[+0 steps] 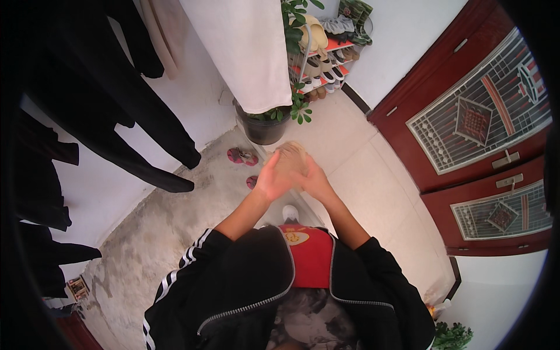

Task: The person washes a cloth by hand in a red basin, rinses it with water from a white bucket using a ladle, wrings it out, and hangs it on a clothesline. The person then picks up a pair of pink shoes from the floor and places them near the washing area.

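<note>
In front of my body, a beige item (pixel 288 159), perhaps cloth, is blurred by motion, and its exact kind is unclear. My left hand (pixel 270 180) grips its left side, with the thumb pointing away from me. On the other side, my right hand (pixel 311 178) holds it with the fingers curled inward. Both forearms reach out from the black sleeves of a jacket. Just beyond the hands stands a black plant pot (pixel 264 130) with a leafy plant. Over that pot hangs a white cloth (pixel 245 57).
Pink-and-grey shoes (pixel 242 156) lie on the concrete floor (pixel 144 236). A shoe rack (pixel 326 65) with several pairs stands behind the plant. Dark clothes (pixel 109 83) hang at left. Red doors (pixel 420 144) with metal grilles line the right. Another green plant (pixel 453 336) is at lower right.
</note>
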The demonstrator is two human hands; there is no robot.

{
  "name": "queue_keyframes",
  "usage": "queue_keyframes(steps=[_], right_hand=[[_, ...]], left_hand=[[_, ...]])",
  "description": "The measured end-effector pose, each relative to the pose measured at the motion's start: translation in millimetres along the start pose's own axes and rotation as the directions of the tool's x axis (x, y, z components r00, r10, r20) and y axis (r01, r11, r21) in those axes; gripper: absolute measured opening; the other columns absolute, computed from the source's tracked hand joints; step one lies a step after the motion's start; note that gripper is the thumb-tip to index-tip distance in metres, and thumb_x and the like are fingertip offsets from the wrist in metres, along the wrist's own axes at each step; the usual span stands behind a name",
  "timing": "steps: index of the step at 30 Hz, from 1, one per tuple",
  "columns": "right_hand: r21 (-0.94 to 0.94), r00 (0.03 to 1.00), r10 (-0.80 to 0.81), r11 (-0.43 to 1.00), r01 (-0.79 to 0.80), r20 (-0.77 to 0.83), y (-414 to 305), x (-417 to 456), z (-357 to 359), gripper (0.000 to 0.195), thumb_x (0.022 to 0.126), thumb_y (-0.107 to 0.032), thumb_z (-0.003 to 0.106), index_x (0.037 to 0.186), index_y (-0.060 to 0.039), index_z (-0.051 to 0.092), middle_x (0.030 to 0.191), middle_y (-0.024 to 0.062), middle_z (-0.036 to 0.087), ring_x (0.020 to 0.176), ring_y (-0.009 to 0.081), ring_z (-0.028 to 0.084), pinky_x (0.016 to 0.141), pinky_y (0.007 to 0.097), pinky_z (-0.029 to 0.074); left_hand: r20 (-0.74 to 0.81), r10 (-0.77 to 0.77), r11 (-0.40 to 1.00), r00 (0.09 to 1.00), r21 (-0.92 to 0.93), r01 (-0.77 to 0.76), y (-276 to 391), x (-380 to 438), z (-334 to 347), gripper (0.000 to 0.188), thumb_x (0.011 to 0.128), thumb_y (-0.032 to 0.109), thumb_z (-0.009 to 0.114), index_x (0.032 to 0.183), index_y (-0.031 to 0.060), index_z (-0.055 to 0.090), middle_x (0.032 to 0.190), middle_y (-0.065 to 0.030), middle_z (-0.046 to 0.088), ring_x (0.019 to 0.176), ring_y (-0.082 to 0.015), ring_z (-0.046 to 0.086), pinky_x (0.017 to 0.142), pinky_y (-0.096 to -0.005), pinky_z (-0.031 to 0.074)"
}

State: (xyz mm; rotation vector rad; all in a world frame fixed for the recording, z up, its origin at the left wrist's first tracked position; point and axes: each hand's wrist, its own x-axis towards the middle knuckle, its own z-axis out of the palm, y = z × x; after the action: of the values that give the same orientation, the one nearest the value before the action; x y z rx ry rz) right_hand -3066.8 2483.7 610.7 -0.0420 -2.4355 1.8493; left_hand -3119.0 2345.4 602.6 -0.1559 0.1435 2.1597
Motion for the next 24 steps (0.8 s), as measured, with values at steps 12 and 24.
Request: queue_keyframes(steps=[12,24], right_hand=[[-0.033,0.967,0.090,0.996,-0.084,0.240,10.6,24.1,0.8,0.059,0.081,-0.012,0.062,0.132,0.0005,0.035,0.107,0.0072,0.058,0.087,0.0124,0.057,0.072,0.0264,0.046],[0.338,0.859,0.217,0.853,-0.398,0.463,-8.0,75.3,-87.2,0.034,0.086,-0.014,0.057,0.117,-0.0030,0.046,0.073,-0.0009,0.050,0.057,0.0079,0.048,0.052,0.0223,0.039]], left_hand=[[0.017,0.120,0.992,0.993,0.022,-0.121,16.9,-1.2,3.8,0.052,0.093,0.039,0.037,0.132,0.0042,0.040,0.137,-0.0135,0.041,0.126,-0.0290,0.038,0.107,-0.0455,0.024],[-0.142,0.422,0.905,0.896,0.006,-0.425,64.9,60.4,-15.4,0.042,0.087,0.026,0.055,0.123,0.0058,0.050,0.125,-0.0106,0.053,0.117,-0.0274,0.047,0.105,-0.0436,0.030]])
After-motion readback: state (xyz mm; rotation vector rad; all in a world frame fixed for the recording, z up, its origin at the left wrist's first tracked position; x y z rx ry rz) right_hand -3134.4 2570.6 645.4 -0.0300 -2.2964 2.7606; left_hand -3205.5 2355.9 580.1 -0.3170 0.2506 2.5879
